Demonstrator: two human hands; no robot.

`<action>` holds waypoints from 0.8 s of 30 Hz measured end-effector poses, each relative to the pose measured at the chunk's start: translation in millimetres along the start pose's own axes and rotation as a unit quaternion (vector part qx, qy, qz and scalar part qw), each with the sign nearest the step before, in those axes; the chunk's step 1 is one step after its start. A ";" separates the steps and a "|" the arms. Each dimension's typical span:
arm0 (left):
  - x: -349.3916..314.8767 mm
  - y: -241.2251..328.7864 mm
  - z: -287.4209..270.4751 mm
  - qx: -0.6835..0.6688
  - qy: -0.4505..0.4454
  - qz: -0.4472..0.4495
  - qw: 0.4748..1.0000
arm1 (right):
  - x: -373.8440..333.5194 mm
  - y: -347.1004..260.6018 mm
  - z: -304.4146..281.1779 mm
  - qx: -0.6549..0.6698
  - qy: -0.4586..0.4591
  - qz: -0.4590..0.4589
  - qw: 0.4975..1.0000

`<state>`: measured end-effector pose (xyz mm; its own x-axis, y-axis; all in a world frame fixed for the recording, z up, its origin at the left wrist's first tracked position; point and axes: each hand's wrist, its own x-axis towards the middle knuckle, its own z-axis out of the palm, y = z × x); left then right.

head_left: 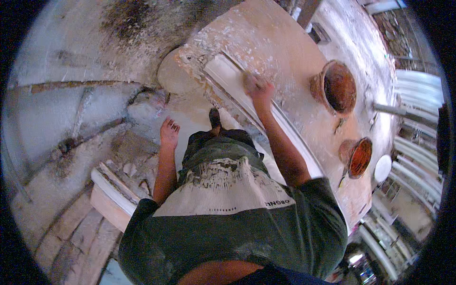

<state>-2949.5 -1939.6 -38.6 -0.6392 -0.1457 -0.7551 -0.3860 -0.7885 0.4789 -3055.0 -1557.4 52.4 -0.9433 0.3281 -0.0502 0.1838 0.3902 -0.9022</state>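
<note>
A long white plaster moulding (293, 134) with ridged edges runs slantwise along the near edge of a plaster-spattered table (280, 33). Over its far part is my right hand (261, 90), fingers closed around a small brownish-grey lump that is blurred and cannot be named. The lump appears to touch the moulding's face. My left hand (169, 132) hangs in the air left of my legs, away from the table. Its fingers are loosely bent and apart, holding nothing.
Two reddish-brown buckets (319, 89) stand on the table at right, near a round white disc (383, 168). More white mouldings (418, 90) lie at far right. Low on the left are another moulding (114, 190) and wooden planks (78, 242). A pale lump (147, 105) lies beyond my left hand.
</note>
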 end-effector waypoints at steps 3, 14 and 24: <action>18.8 7.0 42.4 0.116 -0.055 0.033 0.991 | 82.0 -37.6 103.1 0.127 -0.042 -0.029 0.991; 62.7 8.8 174.9 0.302 -0.152 0.148 0.929 | -129.6 15.5 -64.5 -0.240 -0.024 -0.117 0.964; -34.7 -158.1 258.8 0.634 -0.542 0.364 0.414 | -327.6 142.0 -277.3 -0.100 0.452 0.076 0.883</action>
<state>-3038.4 -1655.2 27.8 -0.5514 0.8267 0.1119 0.5721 0.2770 0.7720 -2643.2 -1370.9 59.5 -0.3136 0.9074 0.2797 0.4203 0.3968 -0.8161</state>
